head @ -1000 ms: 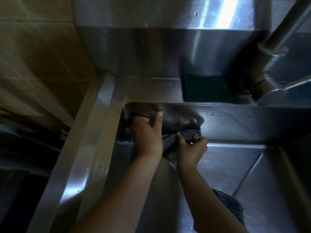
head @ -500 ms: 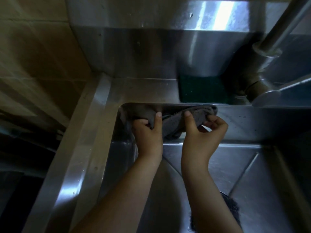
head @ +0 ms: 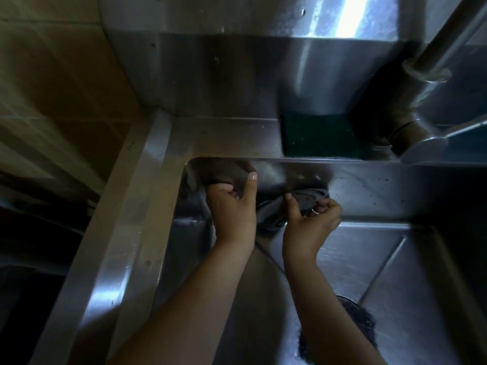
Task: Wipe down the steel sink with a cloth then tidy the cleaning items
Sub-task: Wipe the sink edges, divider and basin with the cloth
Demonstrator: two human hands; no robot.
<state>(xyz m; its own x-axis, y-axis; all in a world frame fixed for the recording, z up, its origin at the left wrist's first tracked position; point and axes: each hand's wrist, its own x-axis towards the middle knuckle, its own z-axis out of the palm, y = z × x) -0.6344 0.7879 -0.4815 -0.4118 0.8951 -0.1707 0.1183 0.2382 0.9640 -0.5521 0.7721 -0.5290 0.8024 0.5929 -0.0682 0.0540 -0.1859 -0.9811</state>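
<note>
A grey cloth (head: 274, 214) is stretched along the far wall of the steel sink (head: 369, 180), near its back left corner. My left hand (head: 232, 209) grips the cloth's left end, thumb pointing up against the wall. My right hand (head: 311, 222) pinches the cloth's right end a little lower, just above the basin floor. Both forearms reach in from the bottom of the view. A dark green scouring pad (head: 319, 135) lies on the ledge behind the basin.
The tap base and pipe (head: 411, 122) stand at the back right, beside the pad. A dark drain strainer (head: 358, 330) sits in the basin floor, partly hidden by my right forearm. A steel rim (head: 123, 233) borders the left, with a tiled wall beyond.
My right hand dropped from the top of the far wall down toward the basin floor, dragging the cloth's right end with it. My left hand stayed in the corner.
</note>
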